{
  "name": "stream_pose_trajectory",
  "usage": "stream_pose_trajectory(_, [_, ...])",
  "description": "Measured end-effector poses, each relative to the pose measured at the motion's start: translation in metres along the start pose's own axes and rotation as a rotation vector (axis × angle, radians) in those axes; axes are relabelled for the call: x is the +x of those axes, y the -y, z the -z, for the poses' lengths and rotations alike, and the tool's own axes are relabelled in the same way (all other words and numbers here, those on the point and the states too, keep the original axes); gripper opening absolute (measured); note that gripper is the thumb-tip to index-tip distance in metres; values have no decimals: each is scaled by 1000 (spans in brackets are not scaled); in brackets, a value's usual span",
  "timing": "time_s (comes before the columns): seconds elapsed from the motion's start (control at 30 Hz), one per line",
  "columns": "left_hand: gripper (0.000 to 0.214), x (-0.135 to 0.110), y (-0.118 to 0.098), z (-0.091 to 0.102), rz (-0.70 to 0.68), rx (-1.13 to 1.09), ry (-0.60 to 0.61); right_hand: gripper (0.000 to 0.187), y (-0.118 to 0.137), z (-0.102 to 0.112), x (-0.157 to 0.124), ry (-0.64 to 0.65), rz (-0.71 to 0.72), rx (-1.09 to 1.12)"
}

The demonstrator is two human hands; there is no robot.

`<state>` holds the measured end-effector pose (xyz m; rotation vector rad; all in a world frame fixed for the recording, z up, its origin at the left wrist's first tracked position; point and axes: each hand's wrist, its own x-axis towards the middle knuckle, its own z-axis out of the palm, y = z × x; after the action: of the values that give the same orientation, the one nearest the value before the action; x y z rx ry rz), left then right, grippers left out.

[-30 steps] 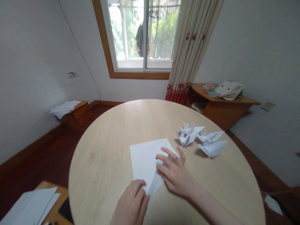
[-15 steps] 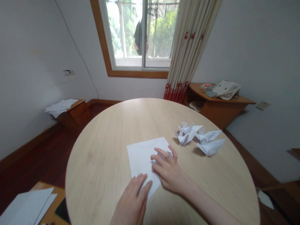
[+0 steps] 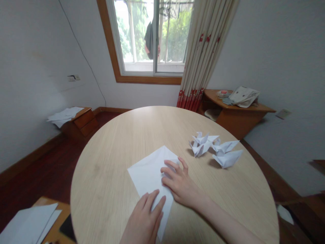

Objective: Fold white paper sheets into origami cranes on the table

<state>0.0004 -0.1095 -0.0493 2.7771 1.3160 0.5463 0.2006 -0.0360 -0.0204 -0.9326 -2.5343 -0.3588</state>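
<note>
A white sheet of paper point(image 3: 146, 171) lies flat on the round, pale desk point(image 3: 109, 152), near the person and roughly at the middle of its width. Its long axis runs almost straight away from the person: the near end narrows to a sharp point aimed back at them, while the far end spreads wider and finishes in a blunt corner directed toward the window point(image 3: 137, 37). Another corner juts out to the left. The left hand point(image 3: 142, 213) rests over the near left part, its fingers extended across the surface. The right hand point(image 3: 179, 183) lies over the right side with fingers spread and slightly bent, pointing leftward. The two hands are apart, close to each other, neither clenched; whether either thumb pinches an edge cannot be told. Beyond the right hand, well apart from the sheet, folded paper birds point(image 3: 225, 160) stand in a cluster.
</note>
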Motion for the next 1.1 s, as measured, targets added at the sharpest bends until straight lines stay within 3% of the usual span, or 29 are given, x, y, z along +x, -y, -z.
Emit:
stream_pose_trajectory(0.23, [46, 0, 1, -3, -6, 60, -40, 7, -3, -3, -1, -10, 14, 19])
stream_pose_trajectory(0.5, [55, 14, 7, 17, 6, 37, 208, 12, -5, -2, 0, -31, 37, 6])
stream_pose_trajectory(0.83, [51, 50, 15, 32, 0, 82, 373, 54, -14, 1, -4, -78, -43, 11])
stream_pose_trajectory(1.1, [49, 76, 23, 48, -83, 153, 455, 81, -28, -7, -10, -3, -185, 10])
